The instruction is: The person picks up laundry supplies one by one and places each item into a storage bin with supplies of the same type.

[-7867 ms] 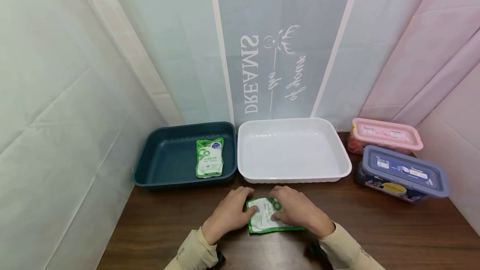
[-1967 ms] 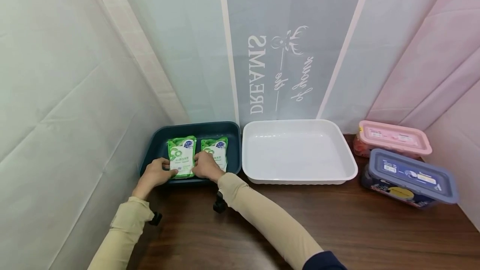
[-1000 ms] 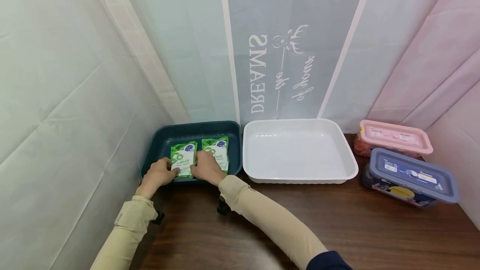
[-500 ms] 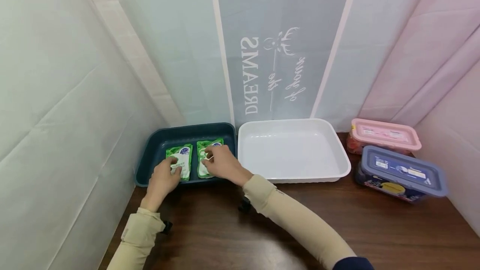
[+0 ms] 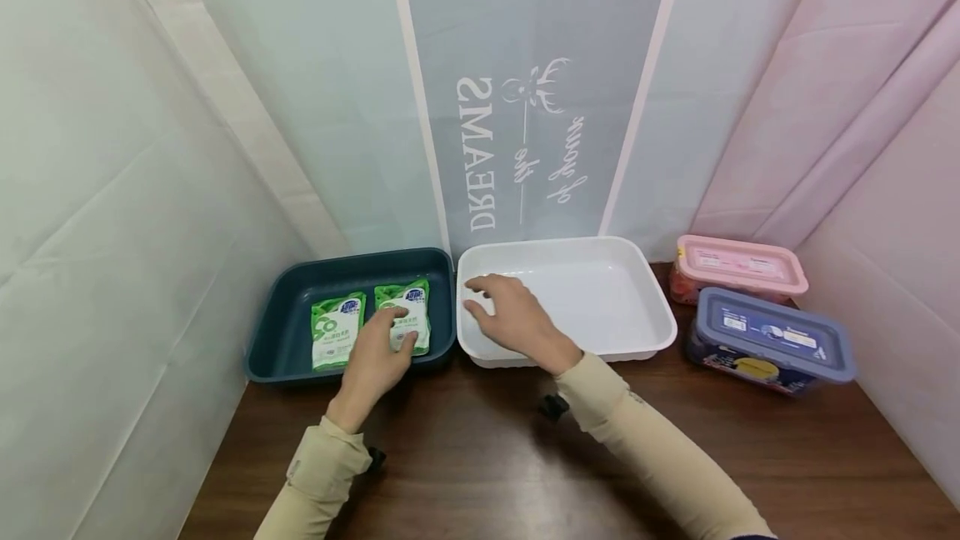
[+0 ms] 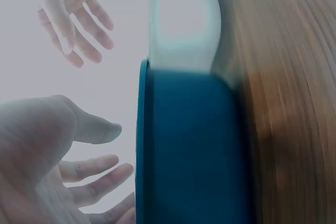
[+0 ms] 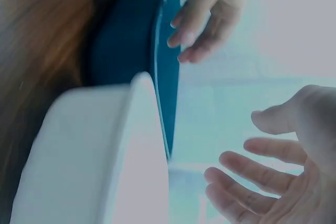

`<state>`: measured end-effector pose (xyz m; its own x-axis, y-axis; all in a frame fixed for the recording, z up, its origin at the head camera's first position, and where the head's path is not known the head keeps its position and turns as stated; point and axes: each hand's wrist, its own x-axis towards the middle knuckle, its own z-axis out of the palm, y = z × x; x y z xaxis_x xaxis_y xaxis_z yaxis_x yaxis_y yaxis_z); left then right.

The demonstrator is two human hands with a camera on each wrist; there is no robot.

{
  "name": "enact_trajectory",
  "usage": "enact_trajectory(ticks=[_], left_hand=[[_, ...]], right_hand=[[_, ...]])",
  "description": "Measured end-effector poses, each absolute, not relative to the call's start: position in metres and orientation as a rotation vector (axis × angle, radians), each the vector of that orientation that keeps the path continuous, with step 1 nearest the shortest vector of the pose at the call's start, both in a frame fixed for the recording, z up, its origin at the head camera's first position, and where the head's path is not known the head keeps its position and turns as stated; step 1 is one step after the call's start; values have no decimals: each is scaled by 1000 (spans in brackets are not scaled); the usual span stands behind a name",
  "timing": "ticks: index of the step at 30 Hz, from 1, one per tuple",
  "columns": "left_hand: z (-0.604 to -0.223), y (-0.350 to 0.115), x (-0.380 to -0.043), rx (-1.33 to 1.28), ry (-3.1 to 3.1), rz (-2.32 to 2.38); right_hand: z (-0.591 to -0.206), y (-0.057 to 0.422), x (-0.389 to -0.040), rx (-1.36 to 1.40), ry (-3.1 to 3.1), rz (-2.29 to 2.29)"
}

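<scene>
Two green and white pouches lie flat in the dark teal tray (image 5: pixel 285 307): the left pouch (image 5: pixel 335 332) is in full view, while the right pouch (image 5: pixel 405 300) is partly covered by my left hand (image 5: pixel 375 361). That hand hovers over the tray's front right part with relaxed fingers and holds nothing. My right hand (image 5: pixel 517 317) is above the left part of the white tray (image 5: pixel 600 307), fingers loosely spread, also holding nothing. In the left wrist view, the left thumb and fingers (image 6: pixel 100 187) are apart beside the teal tray's wall.
Two lidded plastic boxes stand at the right: a pink-lidded box (image 5: pixel 738 267) at the back and a blue-lidded box (image 5: pixel 772 338) in front. Both trays sit side by side on the wooden table (image 5: pixel 480 457), against a fabric backdrop (image 5: pixel 525 23).
A second pouch was carried from the table into the teal tray and laid left of the first. Both hands have since let go, lifted and moved right, the right hand over the white tray.
</scene>
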<state>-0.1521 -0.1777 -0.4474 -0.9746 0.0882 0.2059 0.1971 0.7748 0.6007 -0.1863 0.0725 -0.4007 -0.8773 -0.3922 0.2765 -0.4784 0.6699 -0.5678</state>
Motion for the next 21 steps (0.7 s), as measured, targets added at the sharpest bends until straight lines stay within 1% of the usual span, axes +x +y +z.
enact_trajectory(ticks=[7,15,21], left_hand=[[-456,-144,-152,-433,-2716,-942],[-458,-116,-149,-528,-2693,-933],[-463,-99,-146,-613,-2657,-887]], right_hand=[[-406,141,-181,587,-2658,943],[-419,234,-168,456,-2483,734],[-427,302,-149,305,-2442,627]])
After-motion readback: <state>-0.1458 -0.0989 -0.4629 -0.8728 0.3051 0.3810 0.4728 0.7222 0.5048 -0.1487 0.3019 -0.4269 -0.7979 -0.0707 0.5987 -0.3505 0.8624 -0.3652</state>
